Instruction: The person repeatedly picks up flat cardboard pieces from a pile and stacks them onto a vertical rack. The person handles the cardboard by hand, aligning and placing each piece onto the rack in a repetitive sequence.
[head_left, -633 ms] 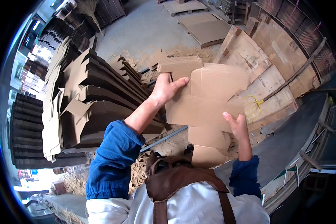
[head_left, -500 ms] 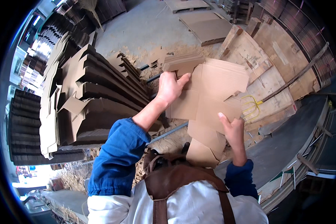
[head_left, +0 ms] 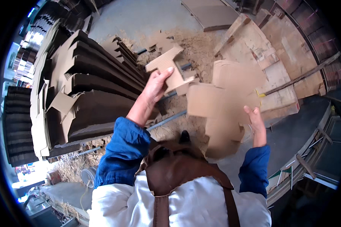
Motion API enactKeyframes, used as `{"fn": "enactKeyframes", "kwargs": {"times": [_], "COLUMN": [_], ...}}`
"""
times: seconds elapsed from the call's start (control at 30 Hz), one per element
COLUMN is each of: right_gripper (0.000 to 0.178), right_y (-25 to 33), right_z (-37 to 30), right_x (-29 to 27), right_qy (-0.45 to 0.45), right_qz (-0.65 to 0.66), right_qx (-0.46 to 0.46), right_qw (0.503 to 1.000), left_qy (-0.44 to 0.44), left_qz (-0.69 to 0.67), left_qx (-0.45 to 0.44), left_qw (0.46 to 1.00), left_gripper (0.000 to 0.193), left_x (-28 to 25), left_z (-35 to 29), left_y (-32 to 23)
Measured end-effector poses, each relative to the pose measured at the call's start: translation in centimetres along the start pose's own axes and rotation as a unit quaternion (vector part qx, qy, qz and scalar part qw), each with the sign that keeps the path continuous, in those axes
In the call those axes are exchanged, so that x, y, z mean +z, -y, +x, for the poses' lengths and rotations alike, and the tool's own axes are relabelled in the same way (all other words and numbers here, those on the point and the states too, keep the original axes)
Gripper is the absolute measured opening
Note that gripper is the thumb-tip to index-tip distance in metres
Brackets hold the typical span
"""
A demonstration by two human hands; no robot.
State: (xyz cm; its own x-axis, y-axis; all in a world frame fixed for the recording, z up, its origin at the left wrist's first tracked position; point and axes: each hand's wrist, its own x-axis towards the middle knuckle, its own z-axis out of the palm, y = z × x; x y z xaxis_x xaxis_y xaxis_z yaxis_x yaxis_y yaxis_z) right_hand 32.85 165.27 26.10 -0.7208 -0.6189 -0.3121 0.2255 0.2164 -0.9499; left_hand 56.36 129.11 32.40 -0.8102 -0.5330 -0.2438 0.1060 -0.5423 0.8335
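Observation:
My left hand point(head_left: 156, 84) is closed on a cardboard offcut point(head_left: 174, 77), an irregular notched piece with the thumb lying on top. To its right hangs a large die-cut cardboard blank point(head_left: 225, 100) with several flaps, blurred by motion. My right hand point(head_left: 255, 118) grips the blank's right edge, thumb on top and the other fingers partly hidden. A small gap shows between the offcut and most of the blank. Whether the blank is one sheet or several together, I cannot tell.
A tall stack of notched cardboard sheets point(head_left: 94, 102) stands on the left. Cardboard scraps point(head_left: 193, 43) litter the floor ahead. On the right, a yellow-tined fork with a long handle point(head_left: 303, 75) lies over wooden boards point(head_left: 276, 81). A metal rail point(head_left: 168, 120) crosses the floor.
My left hand has moved left with the offcut, which has come apart from the blank. My right hand has carried the blank to the right. The view has shifted slightly.

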Motion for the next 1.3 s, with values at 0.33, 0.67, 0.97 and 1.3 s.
{"fn": "enactKeyframes", "kwargs": {"times": [0.33, 0.67, 0.97, 1.3], "right_gripper": [0.043, 0.061, 0.055, 0.035], "right_y": [-14.4, -7.6, -15.5, 13.9], "right_z": [7.1, 23.4, 26.5, 13.8], "right_x": [-2.9, 9.3, 12.3, 36.6], "right_qy": [0.006, 0.1, 0.047, 0.243], "right_qz": [-0.183, -0.343, -0.515, -0.288], "right_qx": [0.122, 0.027, -0.018, -0.241], "right_qw": [0.975, 0.933, 0.856, 0.895], "left_qy": [-0.216, -0.488, -0.455, -0.598], "left_qz": [0.489, 0.438, 0.371, 0.296], "left_qx": [-0.22, -0.198, -0.404, 0.156], "left_qw": [0.816, 0.729, 0.702, 0.728], "left_gripper": [0.052, 0.032, 0.041, 0.071], "left_x": [-24.9, -27.6, -25.7, -44.8], "left_z": [-21.5, -47.4, -64.5, -60.3], "left_y": [18.9, 16.2, 20.2, -15.4]}}
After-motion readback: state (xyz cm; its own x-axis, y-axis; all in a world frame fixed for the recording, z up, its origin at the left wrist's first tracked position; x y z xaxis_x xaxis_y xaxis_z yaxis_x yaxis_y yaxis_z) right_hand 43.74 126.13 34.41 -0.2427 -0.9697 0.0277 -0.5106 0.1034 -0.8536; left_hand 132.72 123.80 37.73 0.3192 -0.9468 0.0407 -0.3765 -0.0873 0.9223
